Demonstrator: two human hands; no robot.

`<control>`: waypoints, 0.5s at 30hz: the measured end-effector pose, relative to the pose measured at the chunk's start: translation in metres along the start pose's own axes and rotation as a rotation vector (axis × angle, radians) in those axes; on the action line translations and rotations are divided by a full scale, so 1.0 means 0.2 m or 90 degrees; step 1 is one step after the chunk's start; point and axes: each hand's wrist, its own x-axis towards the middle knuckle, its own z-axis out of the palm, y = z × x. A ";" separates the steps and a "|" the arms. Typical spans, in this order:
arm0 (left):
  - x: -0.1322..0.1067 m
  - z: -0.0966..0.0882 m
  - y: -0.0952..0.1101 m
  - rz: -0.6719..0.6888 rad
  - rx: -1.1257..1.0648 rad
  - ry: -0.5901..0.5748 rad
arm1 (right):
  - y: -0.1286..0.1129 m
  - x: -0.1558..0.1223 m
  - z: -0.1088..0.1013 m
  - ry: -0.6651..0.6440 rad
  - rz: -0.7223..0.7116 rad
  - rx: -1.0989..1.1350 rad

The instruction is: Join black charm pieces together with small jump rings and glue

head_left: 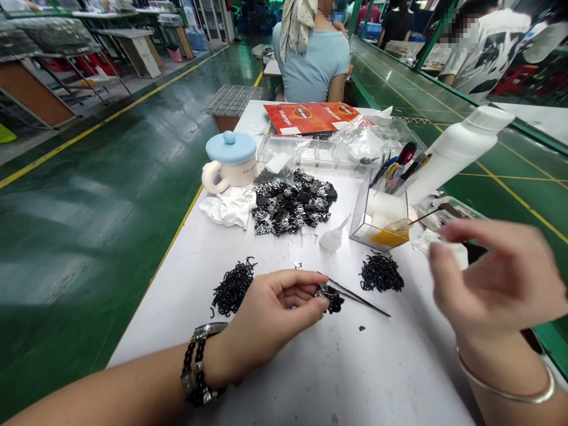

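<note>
My left hand is closed on a small black-and-silver metal piece, pinched between thumb and fingers above the white table. Black tweezers lie just beyond that piece. My right hand, blurred by motion, is raised at the right with thumb and index finger apart; I see nothing between them. Small black hook-shaped parts form one pile by my left hand and another pile between the hands. Farther back is a heap of similar black-and-silver pieces.
A small white dropper bottle stands near a clear box with tools. Behind are a lidded mug, white cloth, plastic trays, a red-orange package and a tilted white bottle. A person sits ahead.
</note>
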 end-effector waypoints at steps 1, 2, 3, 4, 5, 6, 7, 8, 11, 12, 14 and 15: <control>0.01 0.00 0.01 -0.025 -0.038 0.000 | -0.05 0.00 0.00 -0.100 -0.017 0.080; 0.01 0.00 0.01 -0.044 -0.072 -0.001 | -0.11 0.00 0.01 -0.243 -0.021 0.129; 0.02 -0.01 0.02 -0.056 -0.099 -0.002 | -0.16 -0.01 0.02 -0.351 -0.009 0.151; 0.02 -0.01 0.02 -0.064 -0.119 -0.004 | -0.19 -0.01 0.02 -0.412 -0.003 0.167; 0.03 -0.01 0.02 -0.067 -0.131 -0.007 | -0.22 -0.02 0.03 -0.449 0.006 0.176; 0.03 -0.01 0.03 -0.068 -0.137 -0.012 | -0.24 -0.03 0.04 -0.460 0.014 0.181; 0.03 -0.01 0.03 -0.070 -0.141 -0.016 | -0.25 -0.04 0.05 -0.458 0.018 0.185; 0.03 -0.01 0.03 -0.074 -0.145 -0.021 | -0.25 -0.05 0.06 -0.455 0.020 0.186; 0.02 0.00 0.03 -0.087 -0.148 -0.044 | -0.24 -0.06 0.07 -0.440 0.011 0.186; 0.02 0.00 0.04 -0.091 -0.148 -0.051 | -0.24 -0.06 0.07 -0.435 0.004 0.187; 0.01 0.00 0.04 -0.093 -0.145 -0.056 | -0.25 -0.06 0.07 -0.423 -0.005 0.193; 0.01 0.00 0.04 -0.094 -0.145 -0.053 | -0.26 -0.06 0.07 -0.418 -0.007 0.197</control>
